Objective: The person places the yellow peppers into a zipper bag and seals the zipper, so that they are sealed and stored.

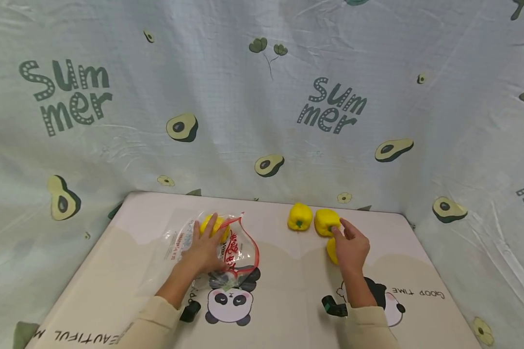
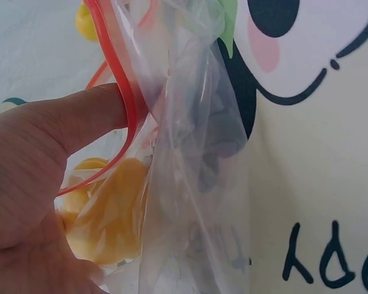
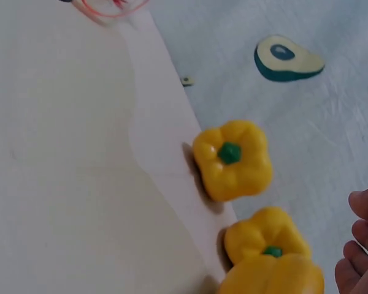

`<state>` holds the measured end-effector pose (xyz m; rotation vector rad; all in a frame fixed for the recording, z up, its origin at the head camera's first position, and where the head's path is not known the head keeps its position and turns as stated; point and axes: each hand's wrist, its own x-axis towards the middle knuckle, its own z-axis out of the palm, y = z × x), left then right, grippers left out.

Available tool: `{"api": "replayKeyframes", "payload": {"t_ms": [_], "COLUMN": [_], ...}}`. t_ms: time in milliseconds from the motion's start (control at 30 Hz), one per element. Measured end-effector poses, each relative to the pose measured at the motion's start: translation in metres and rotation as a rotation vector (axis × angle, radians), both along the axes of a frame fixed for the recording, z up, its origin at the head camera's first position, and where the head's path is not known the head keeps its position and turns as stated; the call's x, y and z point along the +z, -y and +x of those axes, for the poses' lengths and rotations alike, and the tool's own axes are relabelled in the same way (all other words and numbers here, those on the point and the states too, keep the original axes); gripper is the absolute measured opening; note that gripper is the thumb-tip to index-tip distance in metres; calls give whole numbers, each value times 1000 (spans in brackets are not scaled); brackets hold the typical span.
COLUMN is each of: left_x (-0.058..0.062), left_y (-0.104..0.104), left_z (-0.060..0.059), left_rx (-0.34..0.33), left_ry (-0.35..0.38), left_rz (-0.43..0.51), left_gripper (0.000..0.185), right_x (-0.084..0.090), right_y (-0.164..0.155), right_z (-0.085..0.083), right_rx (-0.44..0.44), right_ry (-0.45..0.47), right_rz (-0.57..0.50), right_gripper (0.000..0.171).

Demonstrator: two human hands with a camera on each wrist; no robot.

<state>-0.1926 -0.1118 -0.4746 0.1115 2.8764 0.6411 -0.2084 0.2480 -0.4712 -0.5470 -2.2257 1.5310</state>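
Head view: a person works at a mat (image 1: 288, 271) printed with pandas, lower half of the frame.
Left hand (image 1: 206, 249): lower left of centre, thumb (image 2: 80, 113) hooked inside the red rim of a clear plastic bag (image 1: 227, 247), gripping it.
Bag contents: 1 yellow pepper (image 1: 214, 225) inside, at the hand's fingertips.
Right hand (image 1: 351, 247): right of centre, fingers loosely spread, resting over a pepper on the mat (image 1: 331, 249), index finger touching another (image 1: 326, 220).
Third loose pepper (image 1: 300, 216): just left of those 2, apart from the hand.
Backdrop: avocado-print cloth (image 1: 262, 97) fills the upper frame.
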Motion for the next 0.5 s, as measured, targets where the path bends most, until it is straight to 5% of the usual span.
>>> {"api": "replayKeyframes", "payload": {"t_ms": [500], "left_x": [1], "left_y": [3], "left_z": [-5], "left_rx": [-41], "left_ry": [-6], "left_rz": [-6], "left_gripper": [108], "right_x": [-22], "right_y": [-7], "right_z": [12], "right_rx": [-163], "right_ry": [150], "right_rz": [-75], "right_gripper": [68]}}
